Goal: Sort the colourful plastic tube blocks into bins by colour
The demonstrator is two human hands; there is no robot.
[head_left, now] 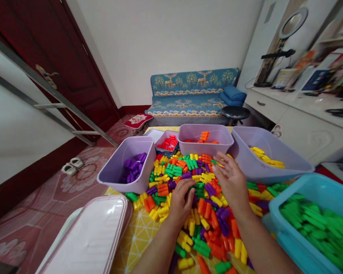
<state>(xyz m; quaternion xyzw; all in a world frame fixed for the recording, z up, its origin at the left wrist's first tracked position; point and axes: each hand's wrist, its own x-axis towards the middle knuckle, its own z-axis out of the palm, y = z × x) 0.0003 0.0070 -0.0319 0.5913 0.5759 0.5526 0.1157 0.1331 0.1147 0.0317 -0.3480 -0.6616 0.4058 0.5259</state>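
Left hand [183, 201]: curled downward on the heap of plastic building blocks [201, 207]; grip cannot be told.
Right hand [231, 179]: palm down, fingers spread, over the heap's far side.
Hands: apart.
Heap: on the yellow-clothed bench [137, 243].
Edges: lilac tub [114, 177] beyond the heap's left edge; blue tub [291, 247] against its right edge.

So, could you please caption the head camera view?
Left hand and right hand over heaped plastic building blocks between lilac tubs and a blue tub.
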